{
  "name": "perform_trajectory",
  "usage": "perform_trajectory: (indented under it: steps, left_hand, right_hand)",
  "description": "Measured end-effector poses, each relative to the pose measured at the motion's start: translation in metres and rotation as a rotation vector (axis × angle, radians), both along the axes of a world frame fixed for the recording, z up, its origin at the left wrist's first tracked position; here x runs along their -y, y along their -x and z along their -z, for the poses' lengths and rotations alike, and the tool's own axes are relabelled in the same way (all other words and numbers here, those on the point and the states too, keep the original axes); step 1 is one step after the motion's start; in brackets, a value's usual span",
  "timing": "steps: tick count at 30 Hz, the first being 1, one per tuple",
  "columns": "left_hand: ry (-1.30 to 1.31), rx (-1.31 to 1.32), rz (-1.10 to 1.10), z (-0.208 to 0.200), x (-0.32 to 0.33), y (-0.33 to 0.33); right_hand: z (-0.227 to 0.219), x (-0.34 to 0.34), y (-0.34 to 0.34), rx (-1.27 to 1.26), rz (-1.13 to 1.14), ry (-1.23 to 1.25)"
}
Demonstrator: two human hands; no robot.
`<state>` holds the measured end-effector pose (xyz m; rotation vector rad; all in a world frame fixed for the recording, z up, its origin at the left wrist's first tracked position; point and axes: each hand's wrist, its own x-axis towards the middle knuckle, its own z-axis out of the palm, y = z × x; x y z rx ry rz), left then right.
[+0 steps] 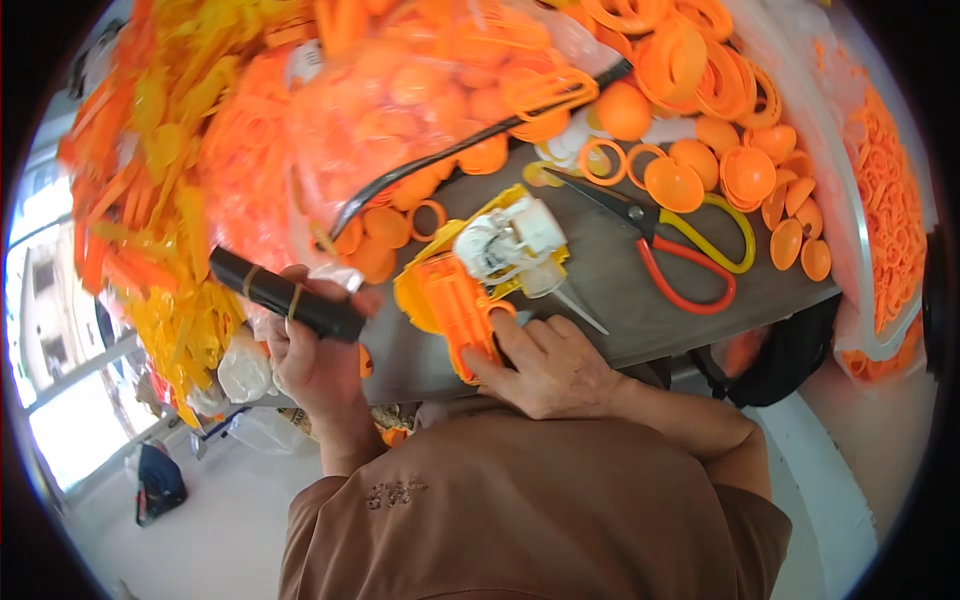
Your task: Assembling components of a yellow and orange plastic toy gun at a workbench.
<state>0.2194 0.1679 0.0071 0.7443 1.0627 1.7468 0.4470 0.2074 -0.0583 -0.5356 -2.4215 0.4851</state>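
Two-handed: gripping band-wrapped black cylinder (283, 293) in left fingers (299, 350), pinching long orange plastic piece (452, 298) in right fingers (518, 342); apparently positioning, next calling for steady alignment

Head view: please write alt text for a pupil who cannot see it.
A left hand grips a black bar; the right hand touches an orange plastic part. Scissors and many orange pieces lie on the grey table.
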Motion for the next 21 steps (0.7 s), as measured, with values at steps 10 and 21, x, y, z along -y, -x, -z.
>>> perform_trajectory:
  steps: [10, 21]
  left_hand:
    - [0.578, -0.577, 0.127, -0.023, 0.112, 0.098]
    - [0.416, -1.702, -0.316, 0.017, 0.108, 0.091]
  right_hand:
    - [-0.01, 0.013, 0.007, 0.119, 0.032, -0.049]
    - [-0.046, 0.017, 0.022, -0.053, -0.11, 0.042]
